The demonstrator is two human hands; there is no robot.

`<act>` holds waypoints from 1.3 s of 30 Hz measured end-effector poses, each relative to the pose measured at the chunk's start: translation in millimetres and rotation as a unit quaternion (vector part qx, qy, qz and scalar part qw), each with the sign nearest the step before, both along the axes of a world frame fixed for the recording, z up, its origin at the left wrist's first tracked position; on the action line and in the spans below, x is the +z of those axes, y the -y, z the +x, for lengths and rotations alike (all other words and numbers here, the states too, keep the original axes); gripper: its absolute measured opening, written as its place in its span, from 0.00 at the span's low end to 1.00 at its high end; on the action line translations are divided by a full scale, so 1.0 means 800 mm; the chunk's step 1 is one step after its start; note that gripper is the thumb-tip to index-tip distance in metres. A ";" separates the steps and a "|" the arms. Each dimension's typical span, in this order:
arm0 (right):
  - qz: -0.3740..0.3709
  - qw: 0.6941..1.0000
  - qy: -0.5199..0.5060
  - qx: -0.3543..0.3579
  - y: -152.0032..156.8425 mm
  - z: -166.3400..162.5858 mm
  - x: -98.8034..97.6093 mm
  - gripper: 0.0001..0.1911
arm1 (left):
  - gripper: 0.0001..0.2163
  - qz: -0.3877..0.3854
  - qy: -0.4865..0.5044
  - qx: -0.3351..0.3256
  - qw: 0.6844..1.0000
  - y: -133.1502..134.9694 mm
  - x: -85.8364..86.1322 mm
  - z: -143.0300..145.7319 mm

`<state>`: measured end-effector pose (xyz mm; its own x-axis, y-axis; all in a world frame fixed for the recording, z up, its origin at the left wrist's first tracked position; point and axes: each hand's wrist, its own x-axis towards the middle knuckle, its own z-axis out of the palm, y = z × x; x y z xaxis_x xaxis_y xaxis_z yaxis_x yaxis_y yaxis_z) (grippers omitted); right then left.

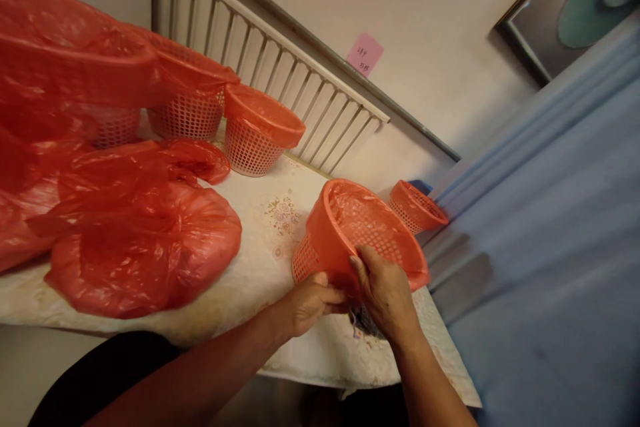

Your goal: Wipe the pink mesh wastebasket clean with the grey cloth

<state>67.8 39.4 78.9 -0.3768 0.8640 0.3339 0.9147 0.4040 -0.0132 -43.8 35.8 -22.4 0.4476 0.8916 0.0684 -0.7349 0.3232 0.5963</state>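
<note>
Muted warm light | glints on red bag (200, 240) | shadow on blue curtain (540, 247) | edges stretched

Open passage, left of the right hand's (390, 290) grip: over the tablecloth (267, 263), between the held basket (385, 230) and the bulging red bag (200, 247). Obstacles: small basket (414, 208) beyond the grip; blue curtain (540, 227) to its right; dark bundle (367, 321), probably cloth, partly hidden beneath.

A cream, flower-printed cloth (273, 260) covers the table. On it stand 3 bag-lined baskets (250, 147) upper left, a tilted red-lined basket (325, 233) right of center, a bulging red bag (207, 253) left, and something dark (367, 324) lower right.
</note>
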 end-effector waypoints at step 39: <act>-0.027 0.906 -0.382 0.180 -0.039 0.151 0.003 0.12 | 0.10 0.562 -0.668 0.300 0.385 -0.025 0.089 -0.006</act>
